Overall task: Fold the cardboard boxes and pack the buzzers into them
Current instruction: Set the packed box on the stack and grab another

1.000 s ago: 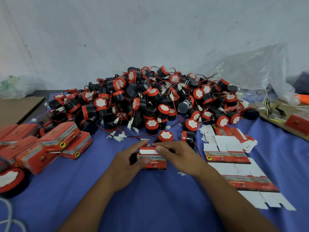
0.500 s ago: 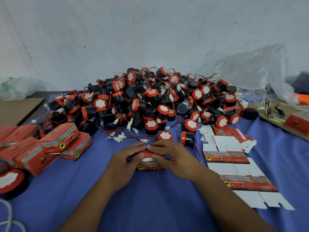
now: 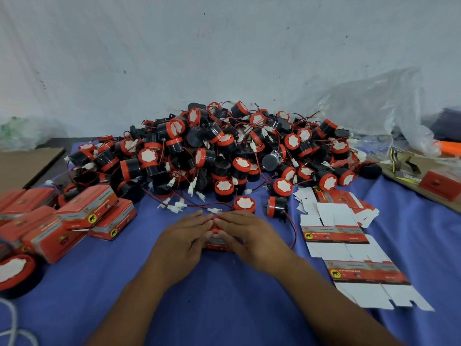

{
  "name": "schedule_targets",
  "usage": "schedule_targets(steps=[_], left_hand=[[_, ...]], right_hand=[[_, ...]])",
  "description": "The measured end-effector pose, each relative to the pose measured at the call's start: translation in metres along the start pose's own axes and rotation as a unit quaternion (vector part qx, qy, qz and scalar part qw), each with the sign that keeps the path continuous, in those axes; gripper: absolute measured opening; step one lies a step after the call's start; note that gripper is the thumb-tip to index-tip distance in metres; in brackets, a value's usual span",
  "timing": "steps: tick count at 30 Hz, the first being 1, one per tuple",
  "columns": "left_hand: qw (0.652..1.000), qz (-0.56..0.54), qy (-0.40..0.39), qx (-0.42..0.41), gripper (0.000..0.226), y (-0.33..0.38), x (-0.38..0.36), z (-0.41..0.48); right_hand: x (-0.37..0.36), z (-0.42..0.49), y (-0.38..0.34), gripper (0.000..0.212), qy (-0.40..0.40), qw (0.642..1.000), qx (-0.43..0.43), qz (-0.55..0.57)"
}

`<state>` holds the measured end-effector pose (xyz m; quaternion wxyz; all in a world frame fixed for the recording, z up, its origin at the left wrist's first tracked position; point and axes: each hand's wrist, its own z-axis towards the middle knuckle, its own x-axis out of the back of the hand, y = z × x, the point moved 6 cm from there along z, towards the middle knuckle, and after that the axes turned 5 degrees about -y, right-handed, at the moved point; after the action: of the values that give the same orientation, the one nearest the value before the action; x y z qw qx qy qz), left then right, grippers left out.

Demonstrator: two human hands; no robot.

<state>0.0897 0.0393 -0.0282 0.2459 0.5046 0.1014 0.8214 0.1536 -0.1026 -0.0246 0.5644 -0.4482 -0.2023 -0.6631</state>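
A small red cardboard box (image 3: 216, 243) stands on the blue cloth at the centre, mostly covered by my hands. My left hand (image 3: 182, 242) and my right hand (image 3: 252, 237) grip it from either side, fingertips meeting over its top and thumbs at its front face. Just beyond lies a large pile of black and red buzzers (image 3: 224, 151) with red wires and white plugs. Two loose buzzers (image 3: 245, 204) sit right behind my fingers. Flat unfolded box blanks (image 3: 334, 234) lie to the right.
Several closed red boxes (image 3: 87, 208) are stacked at the left, with a larger buzzer (image 3: 12, 270) at the lower left edge. A clear plastic bag (image 3: 374, 108) and a cardboard sheet with small parts (image 3: 424, 176) sit at the right. A white wall stands behind the pile.
The white top flap that was open a second ago is now folded down under my fingers. Both hands have closed in over the top of the box.
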Motion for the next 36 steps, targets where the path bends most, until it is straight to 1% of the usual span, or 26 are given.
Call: schedule_targets(steps=[2, 5, 8, 11, 12, 14, 15, 16, 18, 19, 20, 21, 22, 23, 24, 25, 26, 27, 29, 30, 31, 32, 33, 34, 36], left_hand=[[1.0, 0.022, -0.003, -0.015, 0.031, 0.003, 0.0, 0.0], [0.999, 0.018, -0.024, -0.016, 0.033, 0.001, -0.001, -0.002], [0.999, -0.018, -0.031, 0.003, 0.043, -0.004, -0.002, -0.004], [0.999, -0.029, -0.021, 0.02, 0.048, -0.009, -0.005, -0.003], [0.998, -0.038, -0.032, 0.03, 0.054, -0.012, -0.01, -0.002], [0.993, -0.077, -0.073, 0.05, 0.071, -0.016, -0.017, -0.004], [0.991, -0.087, -0.088, 0.048, 0.076, -0.017, -0.019, -0.005], [0.992, -0.083, -0.089, 0.037, 0.076, -0.016, -0.019, -0.004], [0.995, -0.06, -0.073, 0.023, 0.07, -0.017, -0.017, -0.004], [0.997, -0.047, -0.061, 0.028, 0.066, -0.019, -0.017, -0.004], [0.998, -0.034, -0.041, 0.043, 0.063, -0.022, -0.015, -0.004], [0.998, -0.017, -0.011, 0.067, 0.061, -0.027, -0.01, -0.004], [0.995, 0.002, 0.027, 0.1, 0.058, -0.033, -0.001, -0.004], [0.988, 0.027, 0.071, 0.138, 0.055, -0.039, 0.01, -0.006], [0.976, 0.063, 0.117, 0.175, 0.051, -0.047, 0.024, -0.009], [0.959, 0.109, 0.157, 0.208, 0.047, -0.055, 0.037, -0.014], [0.94, 0.155, 0.185, 0.243, 0.043, -0.064, 0.048, -0.02], [0.919, 0.19, 0.196, 0.284, 0.04, -0.072, 0.057, -0.026], [0.886, 0.221, 0.191, 0.36, 0.038, -0.082, 0.064, -0.035], [0.876, 0.223, 0.186, 0.384, 0.038, -0.083, 0.063, -0.037], [0.87, 0.221, 0.185, 0.401, 0.039, -0.082, 0.063, -0.037], [0.864, 0.216, 0.188, 0.414, 0.04, -0.081, 0.063, -0.038], [0.859, 0.208, 0.192, 0.426, 0.04, -0.081, 0.064, -0.038], [0.855, 0.201, 0.196, 0.436, 0.04, -0.08, 0.064, -0.039], [0.852, 0.197, 0.205, 0.44, 0.04, -0.078, 0.065, -0.041]], right_hand=[[-0.003, 0.001, -0.001, 0.036, -0.016, 1.0, 0.004, 0.014], [-0.008, -0.002, -0.001, 0.038, -0.06, 0.998, 0.013, 0.017], [-0.014, -0.01, 0.007, 0.048, -0.108, 0.994, -0.03, 0.015], [-0.019, -0.013, 0.011, 0.05, -0.134, 0.989, -0.06, 0.021], [-0.017, -0.012, 0.009, 0.048, -0.124, 0.991, -0.056, 0.018], [-0.009, -0.01, 0.005, 0.045, -0.076, 0.996, -0.039, 0.024], [-0.005, -0.01, 0.006, 0.043, -0.059, 0.997, -0.043, 0.041], [-0.003, -0.01, 0.009, 0.043, -0.058, 0.995, -0.06, 0.063], [-0.004, -0.012, 0.014, 0.043, -0.075, 0.988, -0.09, 0.097], [-0.003, -0.012, 0.015, 0.042, -0.069, 0.988, -0.096, 0.098], [0.002, -0.011, 0.017, 0.04, -0.046, 0.99, -0.1, 0.093], [0.012, -0.009, 0.019, 0.036, 0.0, 0.991, -0.107, 0.083], [0.028, -0.008, 0.024, 0.031, 0.068, 0.988, -0.12, 0.062], [0.047, -0.011, 0.033, 0.026, 0.142, 0.978, -0.147, 0.029], [0.068, -0.019, 0.046, 0.022, 0.211, 0.959, -0.187, -0.015], [0.088, -0.03, 0.062, 0.02, 0.261, 0.932, -0.244, -0.063], [0.104, -0.044, 0.081, 0.019, 0.276, 0.902, -0.316, -0.104], [0.115, -0.06, 0.102, 0.024, 0.255, 0.87, -0.402, -0.131], [0.12, -0.1, 0.141, 0.05, 0.143, 0.794, -0.574, -0.144], [0.118, -0.117, 0.153, 0.066, 0.077, 0.76, -0.632, -0.134], [0.116, -0.131, 0.161, 0.079, 0.025, 0.734, -0.668, -0.12], [0.114, -0.139, 0.166, 0.087, -0.006, 0.719, -0.686, -0.106], [0.114, -0.144, 0.169, 0.091, -0.014, 0.713, -0.694, -0.097], [0.115, -0.146, 0.171, 0.091, -0.011, 0.71, -0.698, -0.091], [0.115, -0.145, 0.175, 0.08, -0.011, 0.717, -0.691, -0.091]])
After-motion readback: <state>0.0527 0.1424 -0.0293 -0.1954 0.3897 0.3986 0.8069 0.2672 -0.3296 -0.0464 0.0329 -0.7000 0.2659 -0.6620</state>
